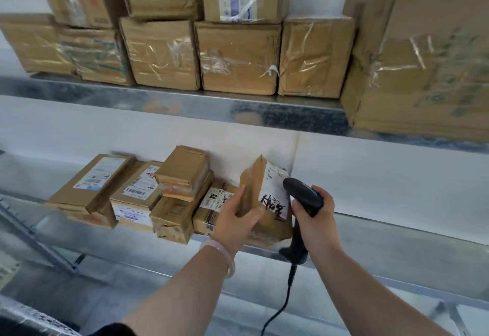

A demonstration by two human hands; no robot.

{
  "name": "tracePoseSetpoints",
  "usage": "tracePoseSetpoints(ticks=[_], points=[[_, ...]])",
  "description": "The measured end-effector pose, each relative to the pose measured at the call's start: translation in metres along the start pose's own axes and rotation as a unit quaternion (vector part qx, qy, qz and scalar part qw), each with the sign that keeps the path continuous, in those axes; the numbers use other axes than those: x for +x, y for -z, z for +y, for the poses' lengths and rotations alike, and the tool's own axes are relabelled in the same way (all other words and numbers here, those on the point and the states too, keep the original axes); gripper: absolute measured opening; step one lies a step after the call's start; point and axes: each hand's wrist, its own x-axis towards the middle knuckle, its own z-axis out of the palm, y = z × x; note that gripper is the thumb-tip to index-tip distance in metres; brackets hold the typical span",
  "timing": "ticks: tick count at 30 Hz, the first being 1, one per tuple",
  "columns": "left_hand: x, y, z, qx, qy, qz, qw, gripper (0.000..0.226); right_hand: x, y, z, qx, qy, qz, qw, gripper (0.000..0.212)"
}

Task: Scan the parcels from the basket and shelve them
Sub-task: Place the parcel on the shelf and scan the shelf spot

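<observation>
The left hand [232, 216] grips a brown parcel [264, 203] standing tilted on the lower shelf [383, 237], just right of the other shelved parcels [137, 193]. The right hand [316, 216] is wrapped around a black scanner [304, 196] (its cable hanging down), whose head sits at the parcel's white label [275, 193].

Bright, even light; glare on taped boxes [238, 58]; edges bowed and blurred, perhaps from motion

Labelled brown parcel [270, 195] tilted, seemingly on shelf [397, 240].
</observation>
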Motion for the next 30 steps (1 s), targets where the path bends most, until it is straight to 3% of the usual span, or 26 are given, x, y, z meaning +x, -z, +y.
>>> tracePoseSetpoints(ticks=[4,11,17,22,30], points=[[-0.014,0.023,0.009,-0.048,0.028,-0.022,0.998,0.052,-0.027,-0.015,-0.017,-0.02,0.042,-0.002,0.999,0.047],[-0.038,0.062,0.015,-0.053,0.045,-0.097,0.993,0.075,-0.075,-0.034,-0.033,-0.031,0.122,-0.016,0.992,0.055],[-0.048,0.081,0.016,-0.114,0.064,-0.015,0.991,0.05,-0.102,-0.048,-0.041,-0.035,0.188,-0.034,0.981,0.06],[-0.056,0.102,0.019,-0.148,0.052,-0.005,0.988,0.056,-0.11,-0.057,-0.047,-0.029,0.231,-0.062,0.97,0.061],[-0.084,0.162,0.025,-0.154,-0.003,0.081,0.985,0.061,-0.119,-0.094,-0.065,-0.01,0.275,-0.158,0.948,0.065]])
